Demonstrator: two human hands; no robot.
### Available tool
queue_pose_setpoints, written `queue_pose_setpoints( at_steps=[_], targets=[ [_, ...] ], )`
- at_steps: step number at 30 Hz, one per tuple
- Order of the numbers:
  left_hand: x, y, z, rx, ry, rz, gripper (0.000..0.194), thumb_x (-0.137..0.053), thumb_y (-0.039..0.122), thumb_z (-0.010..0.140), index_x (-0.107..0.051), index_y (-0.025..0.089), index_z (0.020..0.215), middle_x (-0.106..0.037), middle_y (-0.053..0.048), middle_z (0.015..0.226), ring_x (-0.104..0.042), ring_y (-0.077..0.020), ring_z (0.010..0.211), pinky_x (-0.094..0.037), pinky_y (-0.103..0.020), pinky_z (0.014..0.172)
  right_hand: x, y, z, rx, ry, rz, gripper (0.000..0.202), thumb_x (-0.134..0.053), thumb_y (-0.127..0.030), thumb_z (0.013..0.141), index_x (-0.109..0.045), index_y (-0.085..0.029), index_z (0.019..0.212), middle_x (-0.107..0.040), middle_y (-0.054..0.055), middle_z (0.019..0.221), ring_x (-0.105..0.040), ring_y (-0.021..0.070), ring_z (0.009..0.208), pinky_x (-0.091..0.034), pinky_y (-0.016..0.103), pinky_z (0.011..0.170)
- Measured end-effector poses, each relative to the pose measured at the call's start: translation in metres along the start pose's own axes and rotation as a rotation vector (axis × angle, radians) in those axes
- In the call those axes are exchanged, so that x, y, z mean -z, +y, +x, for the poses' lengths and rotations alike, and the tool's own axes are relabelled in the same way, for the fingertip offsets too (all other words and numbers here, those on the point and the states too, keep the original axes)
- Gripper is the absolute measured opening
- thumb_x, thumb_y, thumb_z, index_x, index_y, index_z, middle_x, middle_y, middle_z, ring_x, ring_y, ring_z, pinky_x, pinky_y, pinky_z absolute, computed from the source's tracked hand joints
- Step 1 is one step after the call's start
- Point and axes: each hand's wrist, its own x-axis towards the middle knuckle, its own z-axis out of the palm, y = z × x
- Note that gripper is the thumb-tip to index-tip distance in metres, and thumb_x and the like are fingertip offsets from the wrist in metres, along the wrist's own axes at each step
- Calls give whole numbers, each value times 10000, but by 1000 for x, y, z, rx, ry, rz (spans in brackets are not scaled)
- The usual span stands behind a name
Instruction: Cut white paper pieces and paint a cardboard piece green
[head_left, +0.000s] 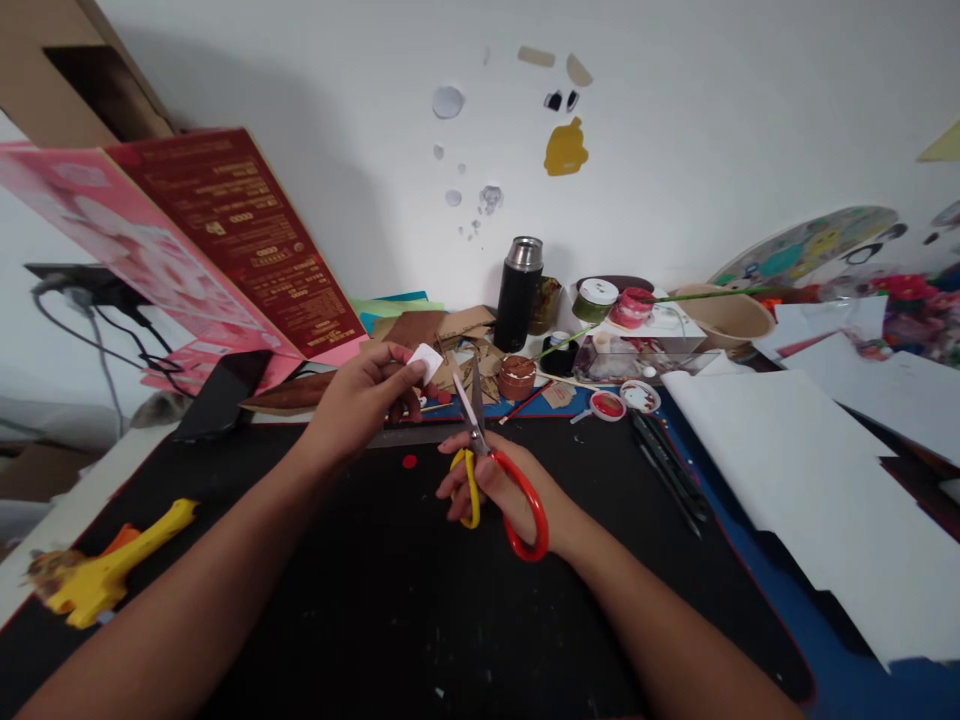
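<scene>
Between the thumb and fingers of my left hand is a small piece of white paper, held up above the far part of the black mat. My right hand grips a pair of scissors with one red and one yellow handle loop. Their blades stand apart and point up and away, just right of the paper, and I see no contact between them. A small red disc lies on the mat below my left hand. Behind the hands, a metal ruler lies flat, partly covered.
A black thermos stands by the wall among paint jars, including a brown one. White sheets lie at the right. A yellow glue gun and a dark phone are at the left. Dark pens lie on the mat's right side.
</scene>
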Motion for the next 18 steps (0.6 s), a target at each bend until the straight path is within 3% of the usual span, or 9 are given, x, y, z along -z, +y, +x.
queue_pose_setpoints(
  at_steps=[4, 12, 18],
  targets=[
    [-2, -3, 0, -26, 18, -24, 286, -786, 451, 882, -635, 207, 878, -745, -14, 720, -643, -130, 532, -428, -239, 471, 0, -5, 0, -20, 90, -133, 682, -643, -810, 935, -634, -186, 1209, -709, 13, 761, -695, 161, 528, -486, 248, 500],
    [-12, -3, -5, 11, 9, -31, 280, -798, 425, 886, -614, 214, 894, -719, 9, 626, -620, -130, 468, -407, -229, 435, 0, -6, 1, 10, 165, -153, 570, -600, -740, 1002, -635, -189, 1144, -672, -21, 691, -673, 146, 505, -504, 234, 489],
    [-21, -2, -12, 19, -38, -71, 328, -810, 468, 886, -608, 213, 929, -694, 24, 574, -615, -125, 454, -438, -222, 433, 0, -6, -2, 29, 181, -293, 496, -549, -672, 1064, -654, -197, 1166, -662, -33, 668, -665, 139, 495, -505, 228, 480]
  ],
)
